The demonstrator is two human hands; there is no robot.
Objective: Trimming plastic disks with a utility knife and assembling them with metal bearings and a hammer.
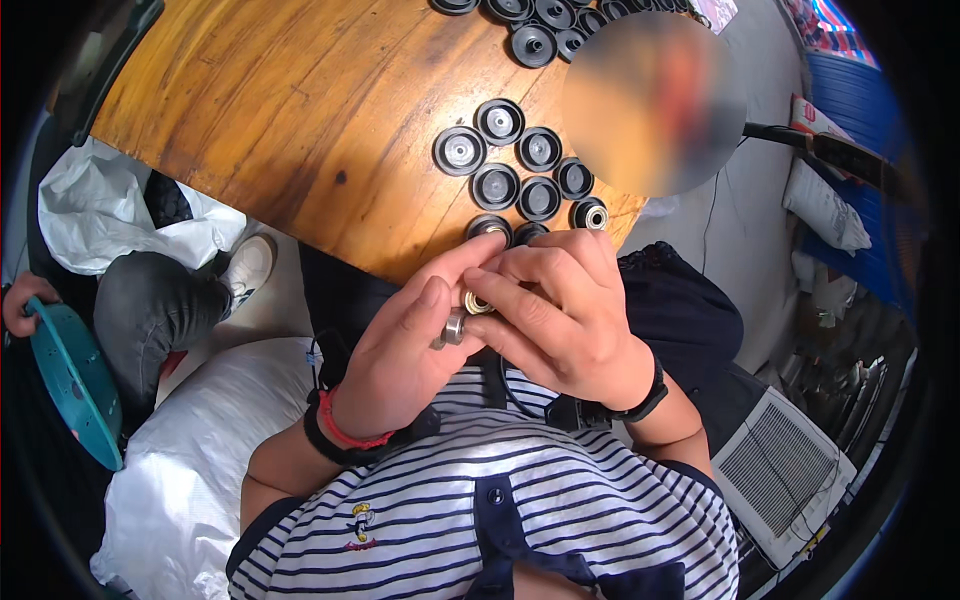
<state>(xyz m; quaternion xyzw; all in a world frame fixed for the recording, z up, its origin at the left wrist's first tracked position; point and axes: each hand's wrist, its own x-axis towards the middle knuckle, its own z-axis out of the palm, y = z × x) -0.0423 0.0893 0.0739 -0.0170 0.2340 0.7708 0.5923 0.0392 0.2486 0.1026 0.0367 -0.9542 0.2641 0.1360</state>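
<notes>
Just off the table's near edge, my left hand point(395, 355) is cupped around small metal ball bearings, with one bearing point(455, 326) showing by its fingers. My right hand point(570, 320) reaches across it, thumb and fingers closed on another bearing point(477, 302) that they partly hide. Beyond my hands several round black plastic wheels point(495, 186) lie on the wooden table point(290, 110), hollow side up. A shiny metal ring sits in the centre of one wheel point(591, 214) near the right corner. My fingers partly cover the nearest wheels.
More black wheels point(532, 45) cluster at the table's far side. On the left a person's hand point(25, 300) holds a teal basin point(75, 380), near a large white sack point(215, 460). A white grille panel point(785, 475) stands on the right. A blurred round patch hides the table's right part.
</notes>
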